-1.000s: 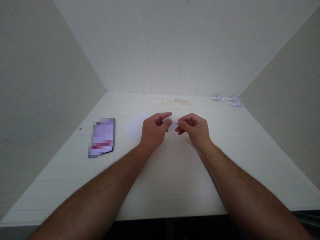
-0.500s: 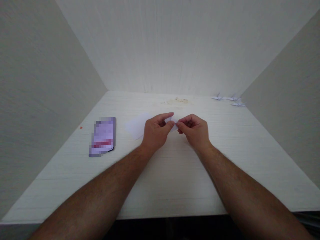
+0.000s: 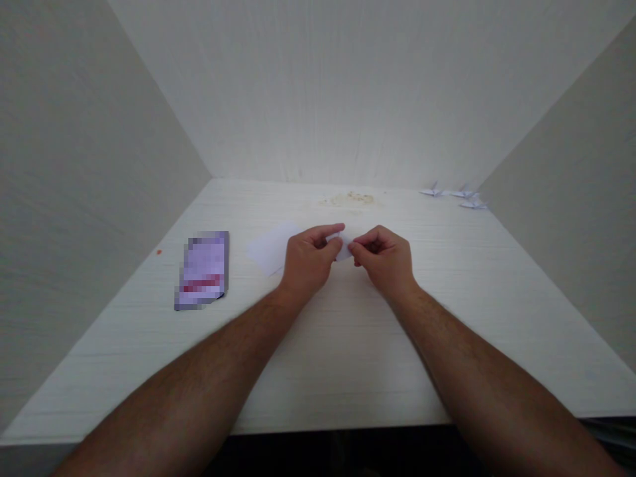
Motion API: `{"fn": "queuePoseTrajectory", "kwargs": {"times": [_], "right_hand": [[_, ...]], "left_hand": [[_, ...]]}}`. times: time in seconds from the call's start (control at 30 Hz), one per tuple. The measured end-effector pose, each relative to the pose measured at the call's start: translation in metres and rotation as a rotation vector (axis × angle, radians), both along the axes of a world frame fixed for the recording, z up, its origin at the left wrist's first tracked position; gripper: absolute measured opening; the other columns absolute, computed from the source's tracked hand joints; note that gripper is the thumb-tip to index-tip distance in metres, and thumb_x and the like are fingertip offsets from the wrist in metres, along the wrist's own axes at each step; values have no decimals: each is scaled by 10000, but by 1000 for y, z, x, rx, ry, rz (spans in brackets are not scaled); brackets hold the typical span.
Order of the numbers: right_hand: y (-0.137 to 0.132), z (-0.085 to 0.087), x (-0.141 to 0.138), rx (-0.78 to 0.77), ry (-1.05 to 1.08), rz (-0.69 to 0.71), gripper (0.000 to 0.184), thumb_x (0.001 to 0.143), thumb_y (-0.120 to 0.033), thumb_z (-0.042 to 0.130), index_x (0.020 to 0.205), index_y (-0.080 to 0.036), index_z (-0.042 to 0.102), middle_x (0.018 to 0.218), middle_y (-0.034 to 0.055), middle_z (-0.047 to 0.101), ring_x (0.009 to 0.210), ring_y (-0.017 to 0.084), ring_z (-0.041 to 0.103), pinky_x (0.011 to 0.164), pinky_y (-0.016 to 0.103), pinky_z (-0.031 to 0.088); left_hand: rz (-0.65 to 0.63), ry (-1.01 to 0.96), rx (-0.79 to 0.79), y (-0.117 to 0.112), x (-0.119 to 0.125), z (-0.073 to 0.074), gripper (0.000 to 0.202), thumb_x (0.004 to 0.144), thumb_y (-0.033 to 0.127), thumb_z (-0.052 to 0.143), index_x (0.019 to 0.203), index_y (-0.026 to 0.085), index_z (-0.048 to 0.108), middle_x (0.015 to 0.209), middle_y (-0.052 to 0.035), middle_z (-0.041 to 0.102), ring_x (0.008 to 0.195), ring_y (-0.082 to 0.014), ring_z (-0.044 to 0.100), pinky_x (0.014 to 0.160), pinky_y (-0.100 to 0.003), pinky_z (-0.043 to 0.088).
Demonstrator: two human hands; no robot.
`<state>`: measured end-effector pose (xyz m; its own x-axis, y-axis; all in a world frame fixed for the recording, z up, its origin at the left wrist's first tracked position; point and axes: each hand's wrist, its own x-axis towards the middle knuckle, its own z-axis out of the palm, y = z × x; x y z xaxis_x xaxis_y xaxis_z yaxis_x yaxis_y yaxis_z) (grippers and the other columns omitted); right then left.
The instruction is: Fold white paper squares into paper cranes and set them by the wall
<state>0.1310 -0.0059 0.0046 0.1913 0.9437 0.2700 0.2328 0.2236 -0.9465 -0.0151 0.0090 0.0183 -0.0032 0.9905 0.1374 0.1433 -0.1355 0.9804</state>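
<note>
My left hand and my right hand meet at the middle of the white table. Both pinch a small white folded paper between thumb and fingers, and most of it is hidden by the fingertips. A flat white paper sheet lies on the table just left of my left hand, partly behind it.
A purple and white packet lies flat at the left. Three small folded paper cranes stand at the far right corner. A brownish stain marks the table near the back wall. Walls close in the table on three sides.
My two hands have drawn closer together, so less of the folded paper shows between them. Everything else on the table stays put.
</note>
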Motion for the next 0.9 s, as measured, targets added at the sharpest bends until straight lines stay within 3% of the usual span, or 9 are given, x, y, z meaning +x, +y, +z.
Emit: {"fn": "queuePoseTrajectory", "kwargs": {"times": [0.3, 0.53, 0.9], "right_hand": [[-1, 4, -1, -31, 35, 10, 149, 710, -252, 737, 685, -208, 596, 510, -43, 611, 455, 96, 548, 458, 233, 416], [1, 6, 0, -148, 23, 21, 174, 712, -301, 735, 665, -196, 605, 473, -36, 595, 422, 92, 523, 414, 218, 355], [1, 4, 1, -112, 37, 1, 187, 712, -276, 735, 643, -203, 577, 473, -42, 593, 425, 88, 515, 428, 222, 355]], "left_hand": [[-19, 15, 16, -1, 0, 0, 307, 759, 246, 708, 1051, 196, 788, 529, 31, 587, 484, -93, 446, 473, -229, 336], [-74, 71, 71, 0, -1, -3, 307, 747, 227, 688, 1035, 207, 792, 526, 46, 549, 472, -78, 382, 472, -224, 312], [-102, 120, 78, 0, -1, -3, 392, 719, 186, 668, 1095, 207, 776, 512, 66, 491, 477, -77, 359, 496, -227, 345]]}}
